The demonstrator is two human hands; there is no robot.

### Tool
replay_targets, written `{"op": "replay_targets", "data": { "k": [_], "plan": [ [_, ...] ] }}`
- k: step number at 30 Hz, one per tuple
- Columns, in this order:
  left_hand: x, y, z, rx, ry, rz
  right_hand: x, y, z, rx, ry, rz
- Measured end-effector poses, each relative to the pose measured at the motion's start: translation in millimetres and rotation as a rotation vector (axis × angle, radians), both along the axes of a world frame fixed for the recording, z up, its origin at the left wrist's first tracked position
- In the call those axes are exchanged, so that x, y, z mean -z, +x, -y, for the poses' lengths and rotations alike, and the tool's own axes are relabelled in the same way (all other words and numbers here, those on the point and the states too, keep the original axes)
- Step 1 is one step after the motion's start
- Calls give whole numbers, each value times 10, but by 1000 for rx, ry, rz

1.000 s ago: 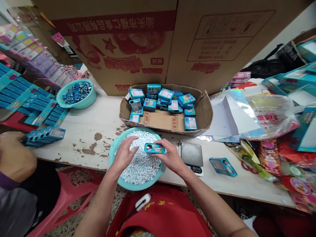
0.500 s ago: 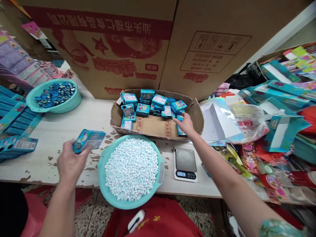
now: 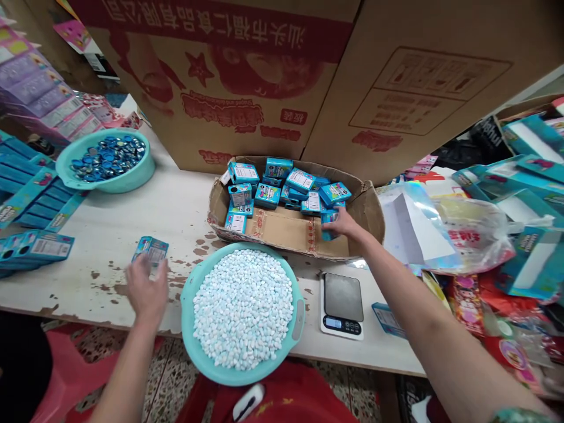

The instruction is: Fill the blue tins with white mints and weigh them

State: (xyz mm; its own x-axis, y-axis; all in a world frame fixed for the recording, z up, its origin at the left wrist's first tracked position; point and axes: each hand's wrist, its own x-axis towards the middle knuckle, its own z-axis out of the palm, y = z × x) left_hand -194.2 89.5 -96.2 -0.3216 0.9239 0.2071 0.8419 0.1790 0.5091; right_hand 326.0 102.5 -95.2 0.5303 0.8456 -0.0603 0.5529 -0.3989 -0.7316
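We have our left hand [image 3: 147, 288] loosely open, contact unclear, at a rectangular blue printed packet [image 3: 155, 249] on the white tabletop [image 3: 110, 217], our right hand [image 3: 346, 223] pinching a similar blue packet [image 3: 328, 232] inside the brown cardboard tray [image 3: 282, 229], and 1 round turquoise plastic basin [image 3: 188, 332] full of pale-blue pellets [image 3: 242, 305].

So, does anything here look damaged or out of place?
Yes: the table has brown patches left of the bowl of white pieces, where its surface looks worn. The print on the big carton is upside down.
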Motion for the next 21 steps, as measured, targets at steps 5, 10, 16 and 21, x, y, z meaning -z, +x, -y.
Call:
{"op": "replay_targets", "data": {
  "k": [5, 10, 16, 21],
  "plan": [
    [108, 811, 894, 401, -300, -41, -616, -347, 612, -248, 251, -260],
    [213, 1235, 851, 227, -395, -177, -759, -793, 1293, -123, 264, -792],
    [244, 1440, 699, 246, -444, -14, -672, -987, 1734, -12, 87, -1487],
    [244, 1479, 696, 99, -419, 316, -488, -1020, 2114, 176, -141, -1542]
  ]
}}
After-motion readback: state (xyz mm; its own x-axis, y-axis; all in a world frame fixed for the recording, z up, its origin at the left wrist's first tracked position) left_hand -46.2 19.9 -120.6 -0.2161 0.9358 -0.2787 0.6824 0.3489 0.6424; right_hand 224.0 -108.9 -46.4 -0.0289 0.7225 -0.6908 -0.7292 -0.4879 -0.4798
